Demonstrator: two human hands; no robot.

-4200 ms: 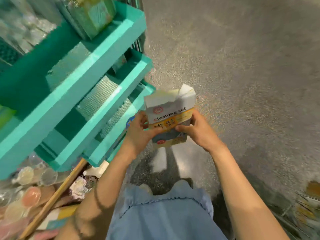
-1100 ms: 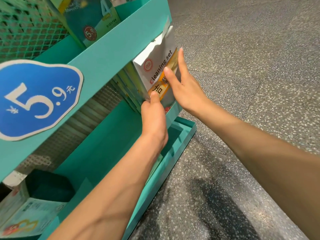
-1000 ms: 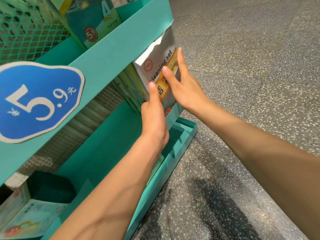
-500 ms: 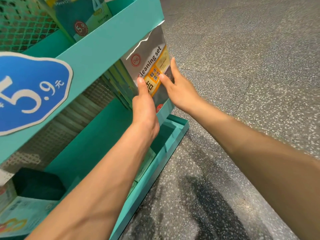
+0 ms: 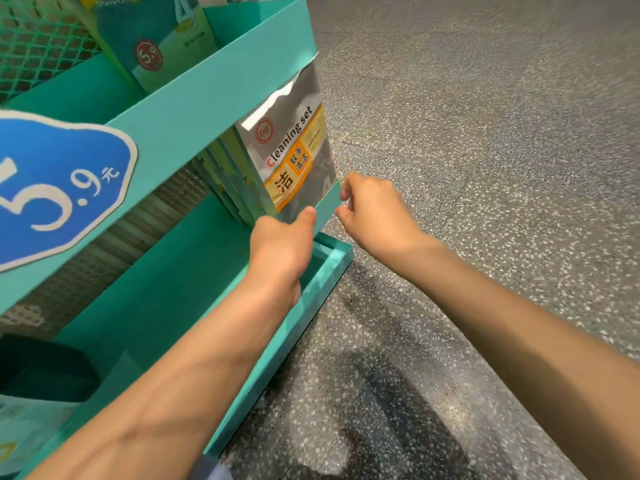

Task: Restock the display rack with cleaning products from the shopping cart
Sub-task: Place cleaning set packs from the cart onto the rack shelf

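**Cleaning set seated at the end of the middle shelf**

Head view. The cleaning set pack (image 5: 294, 150) stands upright at the right-hand end of the teal display rack (image 5: 194, 109), its foot tucked behind the shelf lip (image 5: 327, 209) and its top hidden behind the tier above. It faces outward at the front of a row of similar packs (image 5: 232, 181), likely so the printed label reads from the aisle; the lip should keep it from sliding forward.

Your left hand (image 5: 280, 244) is loosely curled with the thumb lying against the lower edge of the pack, apparently steadying it. Your right hand (image 5: 370, 209) hangs just beside the shelf corner, fingers curled inward and empty, clear of the pack. A blue price tag (image 5: 59, 181) fronts the upper tier.

Compared with half a second ago, your right hand no longer presses flat on the pack face, your left hand sits lower, and the pack stands deeper behind the lip.
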